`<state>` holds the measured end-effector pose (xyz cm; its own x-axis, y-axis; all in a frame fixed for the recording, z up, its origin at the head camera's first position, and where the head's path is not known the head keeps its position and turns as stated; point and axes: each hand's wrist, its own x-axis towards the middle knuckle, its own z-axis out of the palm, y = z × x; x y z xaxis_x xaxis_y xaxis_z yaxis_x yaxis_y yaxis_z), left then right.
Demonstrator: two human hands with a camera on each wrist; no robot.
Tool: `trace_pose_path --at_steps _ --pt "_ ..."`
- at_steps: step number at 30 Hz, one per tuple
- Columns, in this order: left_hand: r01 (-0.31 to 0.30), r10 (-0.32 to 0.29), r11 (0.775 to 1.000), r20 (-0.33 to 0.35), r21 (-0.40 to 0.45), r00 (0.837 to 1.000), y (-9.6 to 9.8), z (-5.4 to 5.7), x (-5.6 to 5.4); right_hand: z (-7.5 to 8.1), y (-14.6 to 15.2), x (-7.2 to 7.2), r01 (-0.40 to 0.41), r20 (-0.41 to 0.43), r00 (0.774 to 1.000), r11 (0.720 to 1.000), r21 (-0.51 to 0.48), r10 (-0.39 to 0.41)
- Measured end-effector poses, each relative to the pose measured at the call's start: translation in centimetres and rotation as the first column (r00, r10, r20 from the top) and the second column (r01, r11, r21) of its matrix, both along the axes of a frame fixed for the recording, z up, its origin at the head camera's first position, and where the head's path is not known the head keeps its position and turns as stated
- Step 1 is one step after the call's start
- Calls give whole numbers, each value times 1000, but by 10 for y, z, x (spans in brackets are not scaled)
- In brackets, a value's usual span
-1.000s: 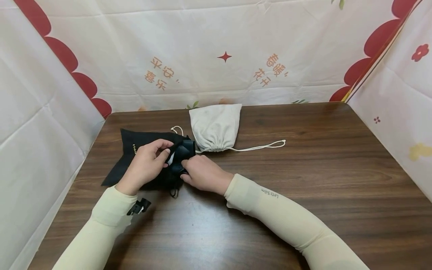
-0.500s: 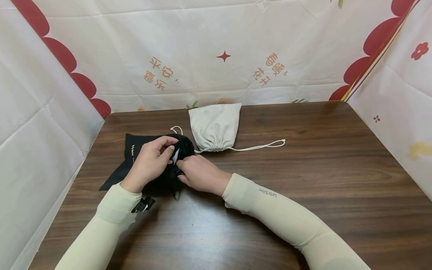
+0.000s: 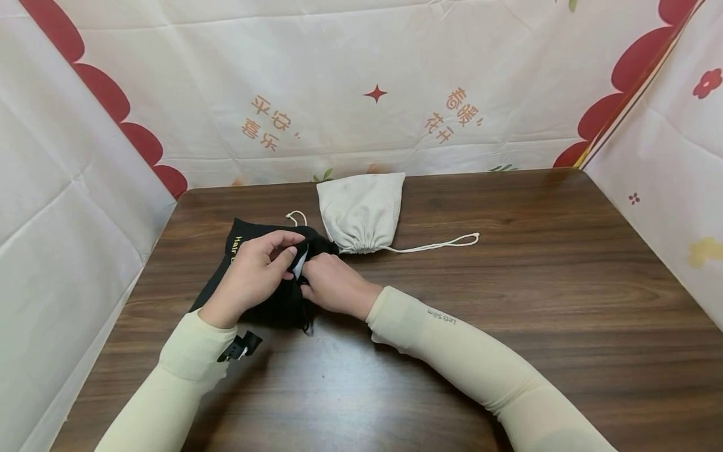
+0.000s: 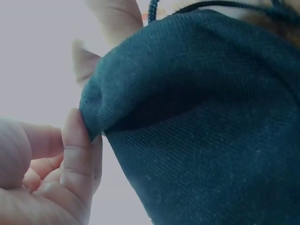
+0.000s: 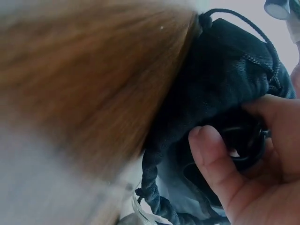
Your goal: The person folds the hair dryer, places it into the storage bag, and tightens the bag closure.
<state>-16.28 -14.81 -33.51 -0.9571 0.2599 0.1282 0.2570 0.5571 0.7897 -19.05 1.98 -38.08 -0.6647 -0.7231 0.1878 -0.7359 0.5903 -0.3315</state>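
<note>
A black drawstring bag with gold "Hair" lettering lies at the left of the table. My left hand pinches the edge of its mouth between thumb and fingers; in the left wrist view the dark cloth folds over at the fingertips. My right hand is at the bag's opening, fingers inside. In the right wrist view its thumb and fingers grip a glossy black object with a rounded, ring-like part. Most of that object is hidden by the bag. A white patch shows between the hands.
Behind the black bag lies a cream drawstring pouch, its white cord stretched to the right. The brown wooden table is bounded by white printed cloth at the back and sides.
The bag has shifted rightward, and its cloth now covers the glossy black cylinder that showed at the mouth. My left hand moved slightly right, keeping its pinch; my right hand stays at the opening.
</note>
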Motion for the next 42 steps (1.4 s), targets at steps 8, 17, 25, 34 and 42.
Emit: trace_pose_path --at_steps 8,17,25,34,42 --pt "-11 11 1000 3 -28 1000 -5 1 2 -1 -1 -2 -93 159 984 993 67 81" --pt "-18 20 997 31 -69 999 -18 2 7 11 22 -2 -244 178 959 962 118 222" --pt "17 -15 993 23 -116 1000 -23 -4 15 30 44 -10 -71 7 997 979 -192 73" --pt "100 -103 892 17 -441 995 -16 -28 25 8 31 -25 -94 222 971 995 25 86" --pt "98 -109 878 4 -468 994 -21 -39 27 7 19 -21 -117 177 980 977 176 85"
